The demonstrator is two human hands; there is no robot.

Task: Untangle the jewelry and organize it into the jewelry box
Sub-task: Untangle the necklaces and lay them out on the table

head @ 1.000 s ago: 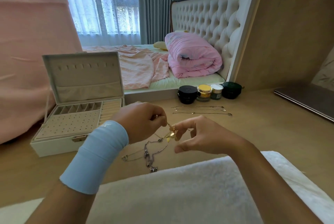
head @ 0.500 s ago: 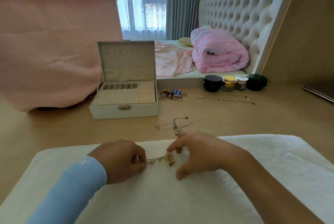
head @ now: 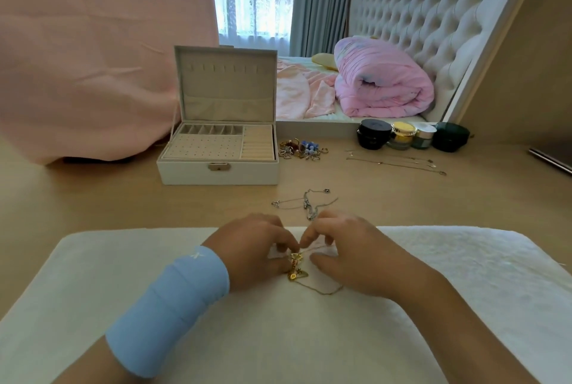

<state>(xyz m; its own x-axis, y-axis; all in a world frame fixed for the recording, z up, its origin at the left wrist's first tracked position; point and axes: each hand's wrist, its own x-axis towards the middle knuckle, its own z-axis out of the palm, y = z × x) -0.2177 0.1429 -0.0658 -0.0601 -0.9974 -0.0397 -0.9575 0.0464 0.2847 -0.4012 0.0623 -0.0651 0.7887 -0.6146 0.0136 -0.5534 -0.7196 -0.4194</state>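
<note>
A tangled gold chain with gold pendants [head: 296, 272] lies on a white towel [head: 433, 275] right in front of me. My left hand [head: 250, 253] and my right hand [head: 346, 253] sit on either side of it, and each pinches the chain with its fingertips. The white jewelry box [head: 216, 171] stands open on the wooden floor beyond, its beige tray showing. A tangle of silver chains [head: 308, 204] lies on the floor just past my hands.
A heap of rings and small charms [head: 301, 148] sits right of the box. Two thin necklaces [head: 396, 162] are laid out straight farther right. Several cosmetic jars [head: 411, 135] line the bed base. Pink fabric [head: 93, 58] hangs at left.
Both hands came down from above the floor onto the towel with the gold chain. They have since drawn closer together over the tangle. The view tilted and shifted.
</note>
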